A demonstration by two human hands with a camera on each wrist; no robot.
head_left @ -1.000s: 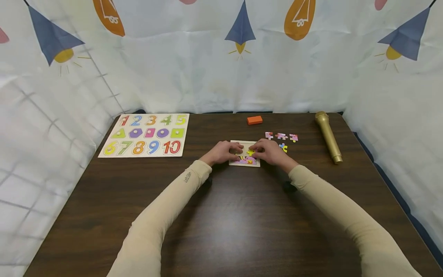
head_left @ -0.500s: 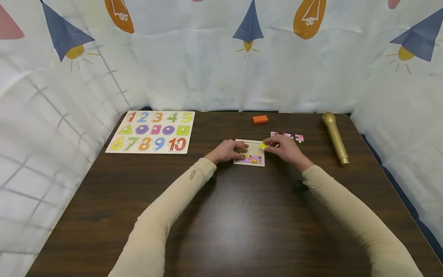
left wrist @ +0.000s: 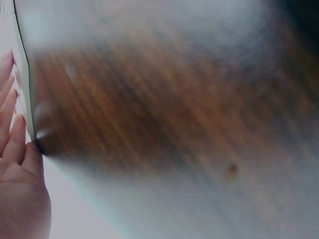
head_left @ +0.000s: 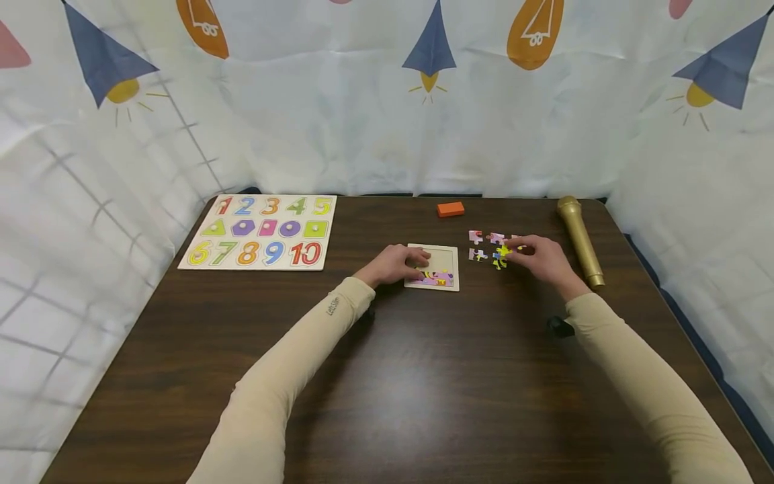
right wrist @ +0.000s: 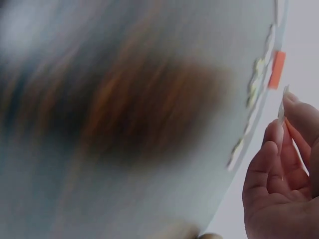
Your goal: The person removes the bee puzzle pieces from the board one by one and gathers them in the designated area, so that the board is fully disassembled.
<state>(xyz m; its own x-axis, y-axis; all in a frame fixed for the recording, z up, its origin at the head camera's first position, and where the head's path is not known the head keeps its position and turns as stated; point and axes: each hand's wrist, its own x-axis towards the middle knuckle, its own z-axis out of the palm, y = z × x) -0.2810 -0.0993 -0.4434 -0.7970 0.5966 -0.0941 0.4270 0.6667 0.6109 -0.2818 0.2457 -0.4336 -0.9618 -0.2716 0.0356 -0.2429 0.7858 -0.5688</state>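
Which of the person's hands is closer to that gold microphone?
The right hand: it pinches a yellow puzzle piece just left of the gold microphone. The left hand is much farther left, at the left side of the puzzle tray.

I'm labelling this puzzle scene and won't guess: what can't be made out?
Head: part of the puzzle tray, under the left hand.
Head: part of the rightmost pink piece, behind the right hand.
Head: any print on the held yellow piece, too small.
Left wrist: part of the left hand, past the left edge.
Right wrist: table grain, blurred.
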